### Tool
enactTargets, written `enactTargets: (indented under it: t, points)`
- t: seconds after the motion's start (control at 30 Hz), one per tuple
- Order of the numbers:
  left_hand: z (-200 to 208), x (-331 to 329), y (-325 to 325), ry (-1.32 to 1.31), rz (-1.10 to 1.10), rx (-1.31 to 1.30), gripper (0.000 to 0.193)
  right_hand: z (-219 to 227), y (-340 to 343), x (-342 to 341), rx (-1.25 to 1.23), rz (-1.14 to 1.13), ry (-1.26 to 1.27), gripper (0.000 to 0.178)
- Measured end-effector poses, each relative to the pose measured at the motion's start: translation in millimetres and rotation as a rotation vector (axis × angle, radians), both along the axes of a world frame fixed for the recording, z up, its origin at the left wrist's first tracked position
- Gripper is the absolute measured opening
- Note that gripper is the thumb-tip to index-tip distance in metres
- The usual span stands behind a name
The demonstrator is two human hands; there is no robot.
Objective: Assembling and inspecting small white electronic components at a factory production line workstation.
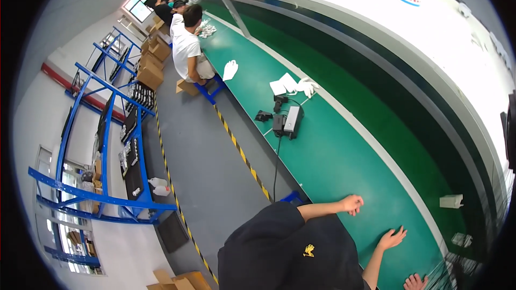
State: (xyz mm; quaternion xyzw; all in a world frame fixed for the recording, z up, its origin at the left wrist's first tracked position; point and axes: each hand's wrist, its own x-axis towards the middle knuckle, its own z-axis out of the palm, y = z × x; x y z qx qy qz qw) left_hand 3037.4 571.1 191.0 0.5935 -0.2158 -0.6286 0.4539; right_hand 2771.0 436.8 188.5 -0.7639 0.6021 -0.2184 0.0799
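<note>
My left hand (pixel 352 204) is held over the green tabletop (pixel 333 166), its fingers loosely bent and apart, with nothing seen in it. Nearer to me and to the right, my right hand (pixel 392 238) is open above the same table, palm partly turned up and fingers spread. It holds nothing. Both forearms come out of a black short-sleeved shirt (pixel 333 263) with a small yellow emblem. At the lower edge, another person's hand (pixel 415 282) rests on the table with fingers spread.
A grey-and-black box-shaped device (pixel 291 120) with cables sits farther along the table. White gloves (pixel 307 86) lie beyond it; another white glove (pixel 230 70) lies farther left. A seated person (pixel 186 48) works there. Blue racks (pixel 107 193) stand left. A white container (pixel 451 201) lies right.
</note>
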Motion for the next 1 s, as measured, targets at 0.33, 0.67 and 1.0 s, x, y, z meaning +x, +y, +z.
enactTargets:
  t: [0.33, 0.67, 1.0]
  points:
    - [17.7, 31.0, 29.6, 0.084, -0.009, 0.020, 0.023, 2.2, -16.9, 3.6, 0.188, -0.194, 0.065, 0.050]
    - [22.4, 44.9, 54.4, 0.083, -0.009, 0.037, 0.025, 7.8, 14.7, 30.1, 0.146, -0.157, 0.015, 0.052]
    - [24.4, 52.3, 66.9, 0.106, 0.009, 0.058, 0.027, 12.5, 26.8, 42.8, 0.185, -0.169, -0.009, 0.053]
